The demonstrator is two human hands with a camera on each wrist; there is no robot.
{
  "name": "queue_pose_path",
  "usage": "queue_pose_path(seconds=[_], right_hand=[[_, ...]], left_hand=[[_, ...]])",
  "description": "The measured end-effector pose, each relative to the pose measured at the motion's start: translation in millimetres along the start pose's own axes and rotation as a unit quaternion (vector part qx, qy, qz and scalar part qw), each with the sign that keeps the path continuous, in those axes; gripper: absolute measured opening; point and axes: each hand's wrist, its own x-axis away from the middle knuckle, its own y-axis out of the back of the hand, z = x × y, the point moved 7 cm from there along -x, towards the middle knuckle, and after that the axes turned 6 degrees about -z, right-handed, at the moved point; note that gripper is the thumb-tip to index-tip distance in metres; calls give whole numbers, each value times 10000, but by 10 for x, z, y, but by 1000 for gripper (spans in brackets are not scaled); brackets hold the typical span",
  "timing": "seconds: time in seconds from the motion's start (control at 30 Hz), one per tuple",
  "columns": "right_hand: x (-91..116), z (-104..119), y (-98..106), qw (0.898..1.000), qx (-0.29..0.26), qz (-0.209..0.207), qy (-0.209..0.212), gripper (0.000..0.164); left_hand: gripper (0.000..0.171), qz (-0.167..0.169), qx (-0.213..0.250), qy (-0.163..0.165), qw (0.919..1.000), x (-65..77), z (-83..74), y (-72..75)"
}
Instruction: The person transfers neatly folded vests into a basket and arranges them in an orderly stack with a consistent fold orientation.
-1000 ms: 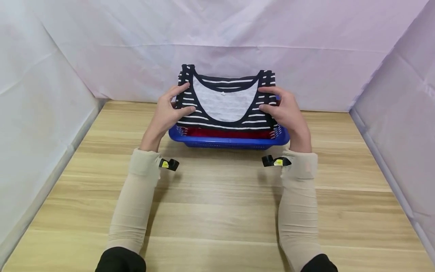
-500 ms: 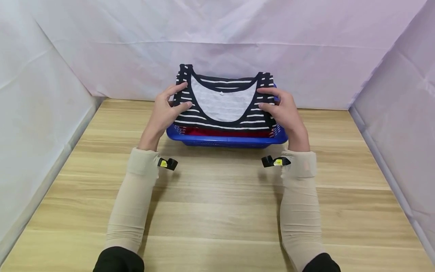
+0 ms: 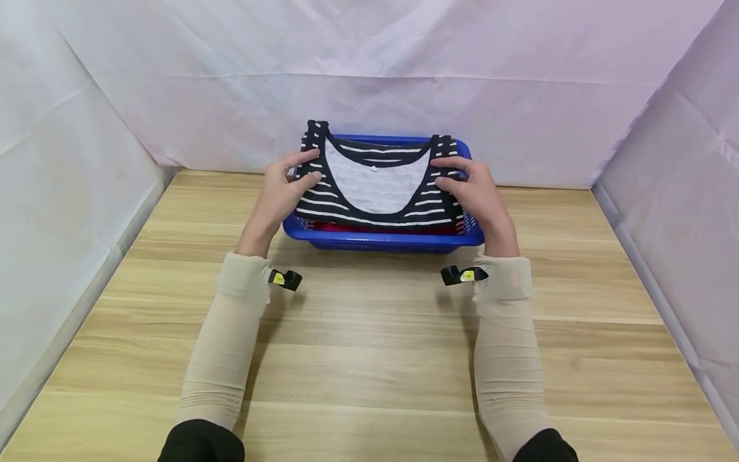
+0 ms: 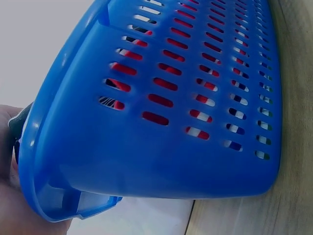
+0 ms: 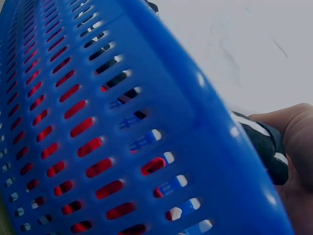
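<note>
A folded black-and-white striped tank top [image 3: 378, 218] with a pale grey inside lies over the blue plastic basket [image 3: 383, 242], partly within its rim. My left hand [image 3: 276, 196] grips its left side, thumb and index finger on top and the other fingers hidden beneath. On the right side my right hand [image 3: 482, 196] holds it the same way. Red cloth [image 3: 331, 226] shows below the top inside the basket, and through the slots in both wrist views. In the right wrist view a striped edge of the top [image 5: 261, 142] sticks out past the rim beside the hand.
The basket stands on a wood-grain table [image 3: 369, 359] near its back edge. White cloth walls [image 3: 369, 51] rise behind and at both sides. A small black wrist camera sits on each cuff, over the table in front of the basket.
The tank top has come down lower into the basket, and the basket's back rim now shows behind it. Both hands have lowered with it; the right hand has shifted slightly left.
</note>
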Motion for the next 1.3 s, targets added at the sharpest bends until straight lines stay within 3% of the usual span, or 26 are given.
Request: queue_pose_path(seconds=[0.27, 0.5, 1.1, 1.3], right_hand=[[-12, -42, 0, 9999, -92, -65, -49, 34], [-1, -34, 11, 10000, -46, -27, -10, 33], [10, -13, 67, 9986, 314, -388, 187, 24], [-1, -29, 27, 9981, 580, -188, 45, 26]], left_hand=[[39, -72, -280, -240, 9993, -7, 0, -8], [37, -43, -648, -418, 9970, -161, 315, -21], [34, -2, -1211, -664, 9904, -150, 283, -51], [37, 95, -1569, -661, 9853, -151, 283, -63]])
